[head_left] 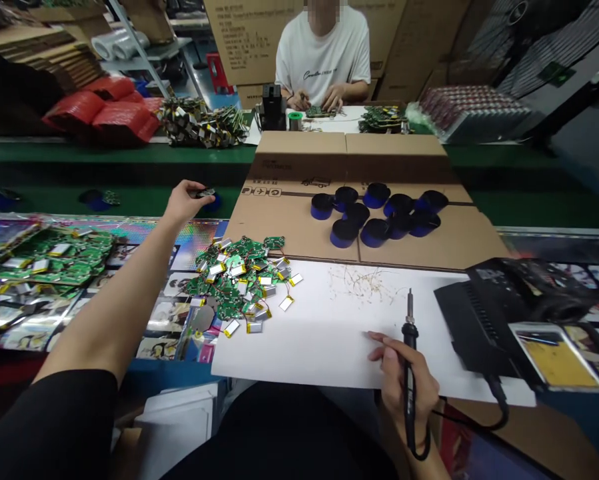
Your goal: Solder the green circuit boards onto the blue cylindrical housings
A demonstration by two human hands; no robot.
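My left hand (185,201) reaches out over the green belt. Its fingers are closed on a small circuit board (205,193), right at a blue ring-shaped part (213,203); whether the board touches that part I cannot tell. In my right hand (413,380) is a soldering iron (409,340), its tip pointing away from me above the white sheet (309,347). A pile of green circuit boards (246,257) with small silver batteries (232,327) lies between my arms. Thin wire scraps (362,283) are scattered on the sheet.
Several blue-black round parts (345,232) stand on a cardboard sheet (279,227). A black soldering station (474,327) sits at right, its cable running to the iron. More boards (64,257) lie at left. Across the belt (149,170), a person in a white shirt (324,53) handles a board.
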